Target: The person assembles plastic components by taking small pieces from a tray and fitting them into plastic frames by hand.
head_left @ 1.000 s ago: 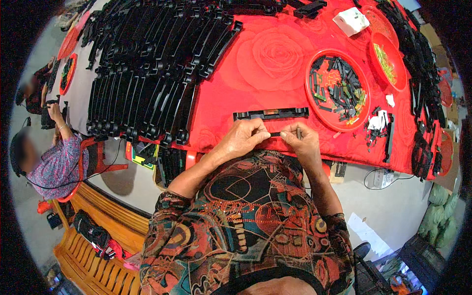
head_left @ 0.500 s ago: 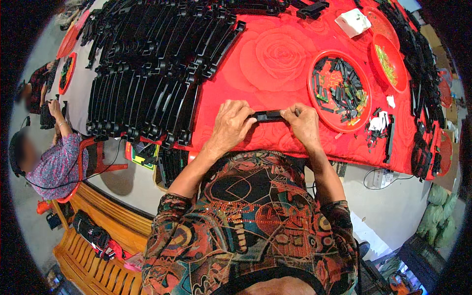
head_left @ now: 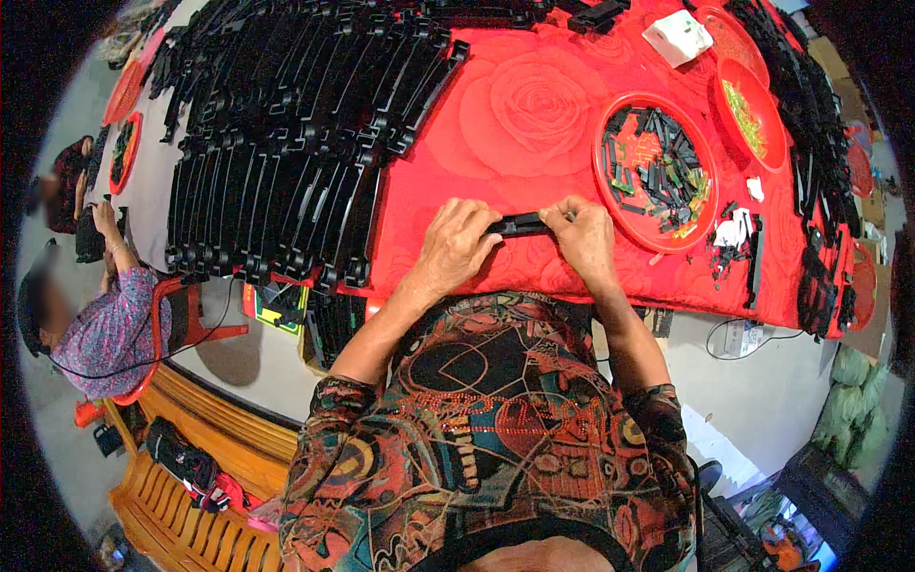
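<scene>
Between my two hands, above the near edge of the red cloth, is a long black plastic part [head_left: 520, 225]. My left hand [head_left: 452, 246] is closed on its left end. At the other end, my right hand [head_left: 583, 235] pinches it with thumb and fingers; whether a smaller piece sits under those fingertips I cannot tell. Close to my right hand is a red round tray [head_left: 600, 181] with many small black strips and some green and yellow bits. Rows of similar long black parts [head_left: 276, 205] lie stacked to the left of my hands.
A tilted red basket [head_left: 774, 153] with yellow-green bits and a white block [head_left: 677, 38] stand at the far right. Crumpled white paper [head_left: 732, 229] and black scraps lie beside a black strip. At left, a person [head_left: 105, 315] sits on a red chair near a wooden bench [head_left: 200, 515].
Both hands keep hold of the black part, its right end now slightly higher. My right fingers have shifted a little on it. The whole view has moved slightly.
</scene>
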A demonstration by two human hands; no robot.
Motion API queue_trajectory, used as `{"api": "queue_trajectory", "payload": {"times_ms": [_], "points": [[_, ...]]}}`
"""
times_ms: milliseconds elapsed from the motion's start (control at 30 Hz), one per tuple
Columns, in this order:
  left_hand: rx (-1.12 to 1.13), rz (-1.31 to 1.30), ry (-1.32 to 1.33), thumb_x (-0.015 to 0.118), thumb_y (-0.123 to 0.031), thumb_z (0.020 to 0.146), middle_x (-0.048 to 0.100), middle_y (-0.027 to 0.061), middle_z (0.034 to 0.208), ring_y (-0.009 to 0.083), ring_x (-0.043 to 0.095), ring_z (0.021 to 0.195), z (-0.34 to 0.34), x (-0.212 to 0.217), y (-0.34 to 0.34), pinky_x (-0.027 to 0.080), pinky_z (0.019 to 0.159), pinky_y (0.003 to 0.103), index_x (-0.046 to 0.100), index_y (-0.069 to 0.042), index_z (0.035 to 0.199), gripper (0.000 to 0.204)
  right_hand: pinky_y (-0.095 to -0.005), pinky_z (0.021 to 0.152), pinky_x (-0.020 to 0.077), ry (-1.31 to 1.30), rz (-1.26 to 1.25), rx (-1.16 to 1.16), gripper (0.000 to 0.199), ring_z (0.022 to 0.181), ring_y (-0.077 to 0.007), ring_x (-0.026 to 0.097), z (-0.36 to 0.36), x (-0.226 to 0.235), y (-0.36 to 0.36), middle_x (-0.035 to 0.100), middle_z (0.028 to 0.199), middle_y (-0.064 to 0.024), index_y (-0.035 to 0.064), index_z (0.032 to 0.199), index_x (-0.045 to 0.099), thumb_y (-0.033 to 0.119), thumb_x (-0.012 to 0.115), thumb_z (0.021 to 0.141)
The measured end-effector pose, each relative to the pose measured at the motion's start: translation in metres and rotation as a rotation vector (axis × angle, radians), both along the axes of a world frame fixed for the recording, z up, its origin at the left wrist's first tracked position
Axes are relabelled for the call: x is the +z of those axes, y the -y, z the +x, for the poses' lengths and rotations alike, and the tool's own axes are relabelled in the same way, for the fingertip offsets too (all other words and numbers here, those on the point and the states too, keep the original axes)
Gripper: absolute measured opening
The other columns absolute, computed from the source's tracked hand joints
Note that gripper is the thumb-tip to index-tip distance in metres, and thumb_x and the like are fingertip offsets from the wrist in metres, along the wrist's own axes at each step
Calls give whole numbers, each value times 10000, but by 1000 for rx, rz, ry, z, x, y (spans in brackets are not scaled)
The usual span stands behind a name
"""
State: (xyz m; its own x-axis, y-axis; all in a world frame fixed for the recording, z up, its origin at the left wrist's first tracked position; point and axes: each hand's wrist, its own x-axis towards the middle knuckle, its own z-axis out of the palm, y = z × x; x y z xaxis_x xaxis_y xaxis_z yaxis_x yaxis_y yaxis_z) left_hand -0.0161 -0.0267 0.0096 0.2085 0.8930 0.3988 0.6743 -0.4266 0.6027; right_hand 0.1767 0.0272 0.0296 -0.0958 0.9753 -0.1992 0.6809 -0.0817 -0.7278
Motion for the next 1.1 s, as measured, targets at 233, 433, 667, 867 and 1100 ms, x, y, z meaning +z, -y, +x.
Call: {"api": "queue_trajectory", "payload": {"times_ms": [233, 433, 667, 867, 1100], "points": [[17, 43, 12, 695, -51, 674, 541, 104, 882, 288, 515, 822, 2, -3, 1, 428, 710, 387, 594, -28, 936, 282, -464, 592, 446, 129, 206, -23, 247, 658, -361, 603, -7, -9, 9, 605, 667, -162, 26, 736, 580, 258, 660, 761], [-75, 79, -184, 658, -112, 721, 518, 94, 872, 260, 502, 799, 6, 3, -5, 435, 699, 374, 616, -79, 962, 247, -468, 600, 446, 166, 236, 9, 231, 675, -364, 604, -5, -11, 10, 605, 690, -164, 29, 764, 562, 244, 647, 774], [-121, 122, -298, 616, -112, 743, 511, 78, 867, 241, 487, 795, 5, -10, -9, 441, 667, 348, 627, -80, 954, 213, -438, 596, 443, 159, 243, -16, 265, 672, -344, 604, -8, -12, 14, 608, 702, -171, 25, 750, 576, 280, 642, 780], [-165, 106, -294, 611, -107, 747, 508, 79, 868, 236, 480, 780, 4, -9, -12, 434, 652, 352, 626, -69, 954, 211, -434, 596, 440, 136, 261, 0, 259, 681, -336, 606, -7, -14, 15, 613, 723, -162, 24, 755, 566, 270, 645, 778], [-257, 69, -306, 610, -103, 740, 500, 76, 891, 250, 476, 788, 3, -12, -17, 424, 654, 353, 603, -57, 944, 210, -436, 632, 451, 180, 131, -3, 241, 719, -336, 607, -6, -8, 13, 614, 761, -156, 31, 780, 561, 255, 646, 761]]}}
